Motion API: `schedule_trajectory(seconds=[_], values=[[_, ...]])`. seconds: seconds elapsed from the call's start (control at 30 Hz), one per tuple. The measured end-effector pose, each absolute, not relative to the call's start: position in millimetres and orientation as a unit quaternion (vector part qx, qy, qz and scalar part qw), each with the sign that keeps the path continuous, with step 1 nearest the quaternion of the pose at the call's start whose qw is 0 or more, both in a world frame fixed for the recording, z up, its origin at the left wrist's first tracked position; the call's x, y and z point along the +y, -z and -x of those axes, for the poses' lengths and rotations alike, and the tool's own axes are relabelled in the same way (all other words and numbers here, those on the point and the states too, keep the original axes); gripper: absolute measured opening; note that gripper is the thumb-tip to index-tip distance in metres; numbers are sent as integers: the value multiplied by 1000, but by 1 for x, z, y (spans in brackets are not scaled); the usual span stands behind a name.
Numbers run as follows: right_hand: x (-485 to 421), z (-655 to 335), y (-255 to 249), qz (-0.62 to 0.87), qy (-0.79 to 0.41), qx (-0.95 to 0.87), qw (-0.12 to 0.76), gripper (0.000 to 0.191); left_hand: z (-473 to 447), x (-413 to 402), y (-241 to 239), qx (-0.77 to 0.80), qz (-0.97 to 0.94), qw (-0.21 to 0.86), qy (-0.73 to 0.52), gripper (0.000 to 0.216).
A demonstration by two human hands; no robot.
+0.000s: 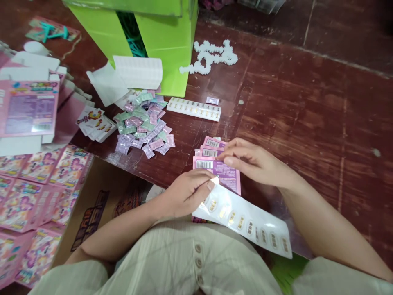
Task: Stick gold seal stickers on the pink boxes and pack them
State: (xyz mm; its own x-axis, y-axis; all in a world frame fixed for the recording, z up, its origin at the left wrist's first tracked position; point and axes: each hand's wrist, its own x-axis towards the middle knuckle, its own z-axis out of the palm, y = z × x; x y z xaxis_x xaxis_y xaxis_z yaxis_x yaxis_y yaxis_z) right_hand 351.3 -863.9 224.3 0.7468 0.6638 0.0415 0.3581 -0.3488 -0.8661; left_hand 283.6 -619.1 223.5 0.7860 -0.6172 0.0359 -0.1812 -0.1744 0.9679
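Observation:
My left hand (187, 192) is closed in a pinch over the near end of a white sticker sheet (245, 223), with a small round sticker at its fingertips. My right hand (251, 162) rests on a fanned stack of pink packets (215, 164) with barcodes, its fingers pressed together on the top packet's edge. The sticker sheet lies across my lap and the table's near edge.
A pile of small pastel sachets (144, 123) lies to the left, with a second sticker strip (193, 108) beyond. A green box (166, 41) stands at the back, white pieces (211, 57) beside it. Pink cartons (39, 184) fill a cardboard box at the left.

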Motion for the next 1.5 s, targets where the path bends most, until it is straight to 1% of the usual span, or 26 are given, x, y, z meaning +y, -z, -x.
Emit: schedule_trajectory(seconds=[0.07, 0.17, 0.27, 0.37, 0.47, 0.53, 0.67, 0.73, 0.87, 1.0, 1.1, 1.2, 1.27, 1.33, 1.43, 1.5], values=[[-862, -344, -237, 754, -192, -345, 526, 18, -283, -620, -223, -263, -747, 580, 189, 38], [-861, -336, -247, 717, -204, -344, 570, 12, -283, -621, -220, -234, -744, 592, 204, 45], [-865, -338, -248, 721, -186, -276, 608, 19, -282, -620, -219, -186, -732, 612, 233, 48], [-866, -346, -243, 739, -195, -254, 593, 19, -283, -621, -220, -206, -744, 596, 219, 47], [-860, -347, -240, 719, -261, -302, 570, 17, -283, -623, -221, -237, -757, 577, 196, 45], [-857, -347, -242, 697, -281, -309, 583, 16, -284, -624, -222, -231, -754, 581, 201, 46], [-867, -364, -243, 710, -221, -224, 630, 22, -284, -626, -222, -224, -773, 558, 203, 48], [-876, -383, -234, 739, -219, -196, 606, 27, -283, -627, -221, -250, -789, 528, 191, 45], [-883, -419, -203, 775, -321, -225, 496, 38, -282, -630, -218, -286, -812, 480, 168, 40], [-875, -433, -182, 798, -348, -244, 428, 39, -281, -632, -218, -301, -816, 469, 156, 39], [-871, -430, -179, 826, -314, -255, 391, 38, -283, -631, -219, -304, -816, 466, 155, 38], [-872, -419, -179, 875, -214, -236, 364, 41, -284, -632, -220, -301, -819, 460, 166, 37], [-872, -411, -176, 889, -168, -238, 352, 33, -284, -633, -220, -300, -820, 458, 167, 38], [-873, -406, -172, 887, -167, -258, 346, 23, -284, -634, -220, -301, -816, 465, 166, 39], [-876, -404, -169, 880, -199, -264, 342, 28, -284, -629, -222, -271, -791, 522, 168, 44], [-883, -404, -174, 882, -190, -254, 348, 33, -286, -620, -224, -186, -780, 577, 156, 47]])
